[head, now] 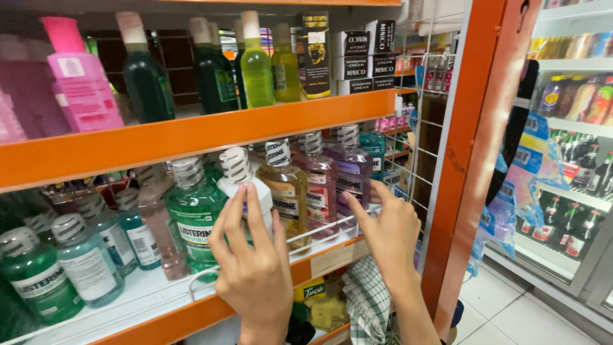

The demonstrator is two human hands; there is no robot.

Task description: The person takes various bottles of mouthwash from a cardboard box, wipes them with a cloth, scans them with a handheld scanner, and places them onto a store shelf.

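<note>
**Two hands at a shelf of mouthwash bottles**

The left hand [252, 268] has its grip spread, fingers fanned upward against a white bottle [248, 191] that stands upright at the front of the lower shelf [159, 313]; the fingertips touch the bottle's body, but the fingers are not wrapped round it. The right hand [389, 236] is also spread, its index finger pointing up-left toward a purple bottle [351, 172] and its palm near the white wire rail [319, 233] that runs along the shelf's front edge; whether it touches the rail or the bottle cannot be told.

Just left of the white bottle stands a green bottle [195, 214], just right of it an amber bottle [288, 191], then a pink one [319, 182]. Further left, teal bottles [83, 262] crowd the shelf.

The shelf surface is white with an orange front lip. Above it, an orange upper shelf [191, 137] carries tall green bottles [255, 67], a pink bottle [83, 89] and stacked black-and-white boxes [364, 57]. An orange upright post [479, 147] closes the unit on the right, with a white wire rack [428, 128] beside it. Beyond, a glass-fronted cooler [575, 166] holds drinks, and the floor [511, 313] is pale tile.
</note>
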